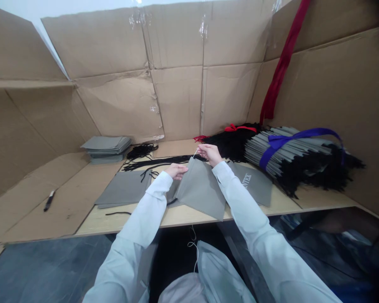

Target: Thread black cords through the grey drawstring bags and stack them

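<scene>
My left hand point(177, 171) pinches the edge of a grey fabric pouch point(202, 189), which hangs tilted over the table with its lower corner toward me. My right hand point(211, 153) is closed on a thin pale rod or needle point(195, 153) that meets the pouch's upper corner. Whether its tip is inside the fabric I cannot tell. Below the pouch a black cord point(172, 202) shows. Black cords point(164, 160) lie stretched across the table just behind my hands. To the right, partly behind my sleeve, lies a grey pouch with white lettering point(255, 185).
Flat grey pouches point(123, 189) lie at left, with a taller stack point(107, 145) behind. At right are a pouch bundle tied with purple ribbon point(290, 147) and a black cord bundle point(230, 141). A black marker point(49, 201) lies far left. Cardboard walls point(177, 101) enclose the table.
</scene>
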{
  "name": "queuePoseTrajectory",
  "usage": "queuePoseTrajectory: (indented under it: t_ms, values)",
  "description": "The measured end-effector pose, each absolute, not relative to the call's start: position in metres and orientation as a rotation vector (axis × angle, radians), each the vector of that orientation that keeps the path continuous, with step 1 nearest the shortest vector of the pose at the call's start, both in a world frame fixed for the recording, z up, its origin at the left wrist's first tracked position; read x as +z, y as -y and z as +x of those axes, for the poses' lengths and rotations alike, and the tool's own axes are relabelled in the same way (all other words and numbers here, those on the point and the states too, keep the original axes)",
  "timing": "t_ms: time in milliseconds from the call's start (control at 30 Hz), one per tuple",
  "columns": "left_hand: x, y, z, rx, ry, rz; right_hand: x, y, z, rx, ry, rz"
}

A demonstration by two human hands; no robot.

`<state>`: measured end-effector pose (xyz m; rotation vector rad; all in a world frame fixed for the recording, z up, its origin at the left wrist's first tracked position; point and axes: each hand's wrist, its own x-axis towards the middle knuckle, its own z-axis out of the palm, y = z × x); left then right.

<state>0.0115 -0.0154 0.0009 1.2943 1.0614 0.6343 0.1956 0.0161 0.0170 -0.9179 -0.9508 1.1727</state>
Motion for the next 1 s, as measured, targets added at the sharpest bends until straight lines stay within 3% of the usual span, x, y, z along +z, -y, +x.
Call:
queuePoseTrajectory:
  t_ms: [400, 633, 833, 1000]
  values:
    - [-0.004, 0.01, 0.015, 0.809, -1.077, 1.182, 0.014, -0.012, 0.19, 1.227, 1.301, -1.103]
    - [-0.002, 0.01, 0.016, 0.921, -1.028, 1.187, 0.012, -0.008, 0.186, 1.186, 1.55, -0.936]
    - [0.016, 0.004, -0.015, 1.085, -1.111, 1.33, 0.011, -0.02, 0.211, 0.906, 1.262, -1.001]
    - [0.008, -0.005, -0.03, 0.938, -1.42, 1.501, 0.005, -0.023, 0.225, 0.854, 1.098, -1.044]
